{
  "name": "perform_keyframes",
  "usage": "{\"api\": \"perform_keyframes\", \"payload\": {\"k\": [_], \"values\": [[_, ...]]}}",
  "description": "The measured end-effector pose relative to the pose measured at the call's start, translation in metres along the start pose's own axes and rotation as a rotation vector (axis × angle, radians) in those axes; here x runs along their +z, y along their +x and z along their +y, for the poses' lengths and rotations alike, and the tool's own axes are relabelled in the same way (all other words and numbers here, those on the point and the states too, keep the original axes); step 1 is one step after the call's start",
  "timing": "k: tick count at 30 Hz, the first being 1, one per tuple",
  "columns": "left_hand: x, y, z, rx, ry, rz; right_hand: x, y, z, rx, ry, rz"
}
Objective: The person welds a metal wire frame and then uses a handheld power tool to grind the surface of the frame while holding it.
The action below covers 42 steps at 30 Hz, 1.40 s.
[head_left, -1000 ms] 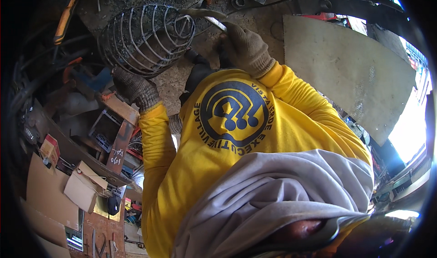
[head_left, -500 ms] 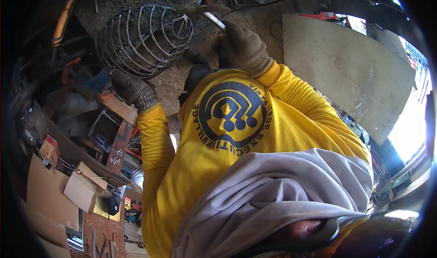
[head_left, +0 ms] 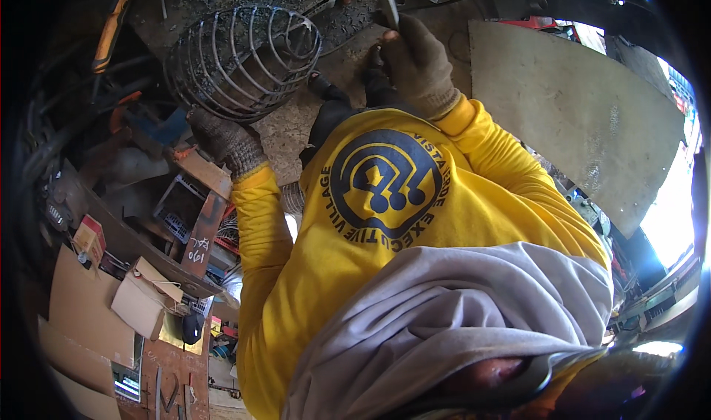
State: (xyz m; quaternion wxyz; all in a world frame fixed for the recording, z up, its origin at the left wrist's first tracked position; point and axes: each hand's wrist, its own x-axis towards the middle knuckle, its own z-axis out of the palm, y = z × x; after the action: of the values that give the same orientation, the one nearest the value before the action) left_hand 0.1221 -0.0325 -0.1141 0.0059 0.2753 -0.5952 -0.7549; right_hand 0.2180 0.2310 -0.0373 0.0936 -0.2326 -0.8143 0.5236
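Observation:
A dome-shaped cage (head_left: 244,58) of bent, welded metal rods lies on its side at the upper left. My gloved left hand (head_left: 226,138) is closed at its near lower edge, though the fingertips are partly hidden. To the right of the cage, my gloved right hand (head_left: 422,64) grips the pale metal handle of a hammer (head_left: 388,4). The hammer is raised clear of the cage, and its head is mostly cut off at the top edge of the view.
An orange-and-black handled tool (head_left: 111,31) stands out at the far left. Cardboard boxes (head_left: 144,298) and rusty metal pieces (head_left: 200,235) crowd the left side. A large flat sheet (head_left: 570,116) leans at the right. Dark grit covers the far floor.
My right hand has lifted the hammer away from the cage's right end, up and to the right. My left hand stays at the cage. The whole view has shifted slightly.

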Motion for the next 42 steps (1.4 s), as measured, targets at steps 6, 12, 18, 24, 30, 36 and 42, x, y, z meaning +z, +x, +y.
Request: {"api": "perform_keyframes", "payload": {"k": [6, 12, 18, 24, 30, 36, 42], "values": [[0.002, -0.003, 0.005, -0.078, -0.044, 0.065, -0.014, -0.005, 0.003, 0.086, 0.11, -0.121], [0.025, -0.021, 0.028, -0.071, 0.048, 0.118, -0.002, -0.004, 0.018, -0.221, -0.175, -0.167], [-0.011, -0.005, 0.0, 0.05, 0.132, -0.031, 0.007, 0.003, -0.007, -0.412, -0.248, -0.079], [-0.021, 0.004, -0.001, -0.081, 0.081, -0.066, 0.017, 0.006, 0.002, -0.39, -0.345, -0.171], [-0.02, 0.005, 0.0, -0.003, 0.172, 0.005, 0.018, 0.006, -0.007, -0.312, -0.3, -0.163], [-0.013, -0.005, 0.005, 0.045, 0.177, -0.037, 0.021, 0.005, 0.001, -0.331, -0.284, -0.164], [-0.009, -0.01, 0.004, 0.04, 0.2, 0.06, 0.018, -0.002, -0.008, -0.248, -0.292, -0.139]]}}
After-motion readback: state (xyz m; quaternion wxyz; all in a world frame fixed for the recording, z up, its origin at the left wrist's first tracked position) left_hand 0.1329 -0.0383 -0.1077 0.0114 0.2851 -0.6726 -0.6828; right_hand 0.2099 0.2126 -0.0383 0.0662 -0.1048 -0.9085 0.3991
